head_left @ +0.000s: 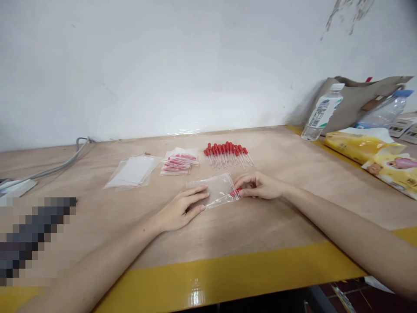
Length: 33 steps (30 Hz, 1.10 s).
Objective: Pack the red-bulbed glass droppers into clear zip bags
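A clear zip bag (217, 192) lies flat on the brown-covered table in front of me. My left hand (182, 208) rests on its left end, fingers spread and lying flat. At the bag's right end, by the zip opening, my right hand (257, 186) pinches a dropper by its red bulb (235, 192); part of the red shows through the plastic. How far the tube reaches into the bag is hard to make out. Behind my right hand lie several droppers (228, 152) with red bulbs and clear tubes, side by side.
Left of the droppers sits a pile of filled zip bags (179, 163), then a stack of flat bags (132, 171). A grey cable (65, 164) runs at far left. A water bottle (322, 113), a yellow tissue pack (361, 145) and a grey bag (352, 102) stand at right.
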### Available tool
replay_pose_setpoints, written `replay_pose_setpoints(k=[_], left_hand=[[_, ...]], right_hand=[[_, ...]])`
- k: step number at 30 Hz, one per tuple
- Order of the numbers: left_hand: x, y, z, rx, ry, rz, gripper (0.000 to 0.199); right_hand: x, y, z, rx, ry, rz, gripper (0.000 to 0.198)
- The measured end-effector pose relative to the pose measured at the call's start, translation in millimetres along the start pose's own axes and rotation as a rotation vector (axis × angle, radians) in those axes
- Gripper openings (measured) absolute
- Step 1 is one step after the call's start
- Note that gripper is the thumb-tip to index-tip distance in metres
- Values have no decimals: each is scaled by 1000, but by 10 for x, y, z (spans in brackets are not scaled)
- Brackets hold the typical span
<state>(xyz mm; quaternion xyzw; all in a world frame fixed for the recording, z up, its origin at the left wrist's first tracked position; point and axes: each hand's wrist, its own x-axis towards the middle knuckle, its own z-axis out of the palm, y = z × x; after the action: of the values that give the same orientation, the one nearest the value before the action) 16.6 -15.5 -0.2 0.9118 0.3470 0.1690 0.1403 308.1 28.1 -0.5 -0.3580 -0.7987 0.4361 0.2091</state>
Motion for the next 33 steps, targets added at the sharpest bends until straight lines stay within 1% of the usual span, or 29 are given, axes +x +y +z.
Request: replay_pose_setpoints(k=[2,3,7,9,11,14,17,19,22,25,27,30,33], left_hand=[[-3,0,1,1,-3,3,36],[-5,2,0,1,-5,2,37],[-7,13,-3,-2,-7,-4,37],[-5,13,-3,-3,3,2,37],[-3,12,-3,-3,12,7,37],[2,7,-2,0,9,11,37],[10,-2,2,8,2,8,37],[17,-7,7,14,3,9,37],[24,-2,13,25,28,19,37],[24,12,15,34,84,32,36],[23,18,16,31,103,48,36],[24,17,18,23,105,58,35],[29,14,20,14,101,51,33]], right_hand=[[21,-30,60,-43,69,-67,25],[29,-41,95,-36,94,-61,24],[42,-65,230,150,219,62,26],[37,-79,270,233,289,87,29],[21,-103,282,269,290,110,31],[-16,-155,268,310,242,231,35],[-47,-212,271,426,279,326,38],[-54,-240,299,493,324,335,36],[-51,-265,360,515,390,338,37],[-43,-274,394,514,456,306,34],[-38,-268,391,530,475,268,32],[-34,-236,361,554,450,238,29],[-42,-207,318,538,362,250,27]])
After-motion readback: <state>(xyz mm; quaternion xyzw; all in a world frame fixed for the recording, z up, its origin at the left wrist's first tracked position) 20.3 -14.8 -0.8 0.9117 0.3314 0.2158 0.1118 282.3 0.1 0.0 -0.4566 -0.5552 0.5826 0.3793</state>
